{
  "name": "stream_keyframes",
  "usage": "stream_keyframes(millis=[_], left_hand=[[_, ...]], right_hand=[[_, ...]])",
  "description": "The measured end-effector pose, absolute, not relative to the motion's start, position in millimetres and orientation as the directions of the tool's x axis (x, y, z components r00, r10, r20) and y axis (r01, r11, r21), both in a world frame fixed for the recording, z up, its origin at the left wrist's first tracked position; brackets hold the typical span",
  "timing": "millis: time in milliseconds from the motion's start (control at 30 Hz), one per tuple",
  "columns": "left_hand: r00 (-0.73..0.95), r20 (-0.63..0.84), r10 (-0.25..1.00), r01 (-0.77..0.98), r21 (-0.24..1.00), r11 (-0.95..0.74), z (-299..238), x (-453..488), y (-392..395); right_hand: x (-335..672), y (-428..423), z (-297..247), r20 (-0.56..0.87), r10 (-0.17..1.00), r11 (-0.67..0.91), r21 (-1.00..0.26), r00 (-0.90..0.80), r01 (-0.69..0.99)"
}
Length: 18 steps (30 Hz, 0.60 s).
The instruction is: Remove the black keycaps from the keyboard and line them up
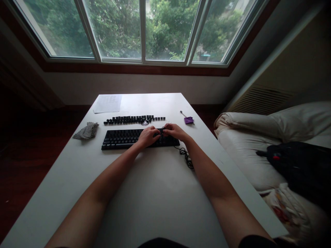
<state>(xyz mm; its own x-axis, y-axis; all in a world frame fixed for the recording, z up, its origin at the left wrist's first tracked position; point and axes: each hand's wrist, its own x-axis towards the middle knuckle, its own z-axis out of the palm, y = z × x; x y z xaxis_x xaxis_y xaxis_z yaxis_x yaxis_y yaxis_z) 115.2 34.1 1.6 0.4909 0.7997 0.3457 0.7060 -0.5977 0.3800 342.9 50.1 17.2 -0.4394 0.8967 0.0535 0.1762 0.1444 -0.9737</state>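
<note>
A black keyboard [121, 138] lies across the white table, with both my hands over its right part. My left hand [148, 136] rests on the keys, fingers curled and thumb drawn in toward the fingertips; what they close on, if anything, is too small to tell. Close beside it, my right hand [175, 131] pinches a small tool with thin wires, which looks like a wire keycap puller [168, 123]. A dark bit shows between the two hands. Behind the keyboard stand rows of loose black keycaps [129, 120], with a small shiny round piece [145, 122] in front of them.
A coiled black cable [186, 157] lies by my right forearm. Left of the keyboard is a crumpled grey cloth [86, 131]; farther back lies a paper sheet [108, 104]. A small brush [184, 114] and a purple cloth [189, 120] lie right. A sofa [243, 148] stands beside the table.
</note>
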Motion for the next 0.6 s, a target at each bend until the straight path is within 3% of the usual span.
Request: stream_keyframes(millis=[167,400,600], left_hand=[[0.500,0.338,0.797,0.698,0.388,-0.602,5.8,114.9,31.6],[0.473,0.354,0.807,0.694,0.413,-0.589,2.3,112.1,32.9],[0.487,0.341,0.804,0.689,0.416,-0.594,2.0,110.7,32.8]], right_hand=[[352.7,51.2,24.4,0.020,0.922,0.081,-0.987,-0.387,0.141],[373.2,55.9,29.8,0.072,0.965,0.106,-0.987,-0.254,0.123],[372.7,59.6,22.7,0.078,0.968,0.105,-0.989,-0.238,0.104]])
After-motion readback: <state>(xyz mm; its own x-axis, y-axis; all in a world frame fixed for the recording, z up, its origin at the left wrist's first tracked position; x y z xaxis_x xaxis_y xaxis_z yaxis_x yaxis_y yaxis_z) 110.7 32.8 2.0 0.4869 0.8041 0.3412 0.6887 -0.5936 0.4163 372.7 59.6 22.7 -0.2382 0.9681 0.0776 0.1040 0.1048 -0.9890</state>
